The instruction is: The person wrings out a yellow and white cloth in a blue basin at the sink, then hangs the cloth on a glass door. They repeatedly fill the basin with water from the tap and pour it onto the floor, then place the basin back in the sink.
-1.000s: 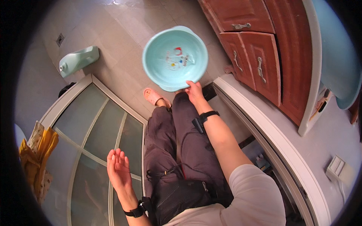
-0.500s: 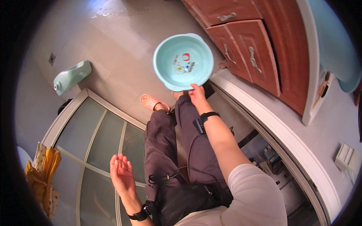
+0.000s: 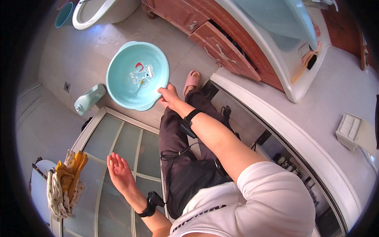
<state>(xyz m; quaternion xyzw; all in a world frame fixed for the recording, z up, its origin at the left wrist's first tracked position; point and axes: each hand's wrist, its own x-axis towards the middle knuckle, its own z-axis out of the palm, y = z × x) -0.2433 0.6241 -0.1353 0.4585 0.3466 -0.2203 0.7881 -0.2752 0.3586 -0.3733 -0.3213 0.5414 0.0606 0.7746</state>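
My right hand [image 3: 169, 96] grips the near right rim of a light blue plastic basin [image 3: 122, 79]. The basin is held out over the floor, tilted so its inside faces me; small printed pictures show on its bottom. My left hand [image 3: 120, 172] is raised by my left side with its fingers stretched and nothing in it. Beneath it lies a frosted glass door [image 3: 118, 136] with a pale frame. Beyond that door a pale green jug [image 3: 90, 99] is on the floor, just left of the basin.
Red-brown cabinets [image 3: 221, 49] under a white washbasin counter [image 3: 290, 85] line the right side. A white toilet [image 3: 92, 15] and a blue bin [image 3: 64, 15] are at the far left. Cloths [image 3: 67, 183] hang at left. A door track [image 3: 276, 136] crosses the floor on my right.
The basin, in my right hand, has swung left and come nearer. My view has shifted so the toilet and bin appear. My left hand stays raised and empty.
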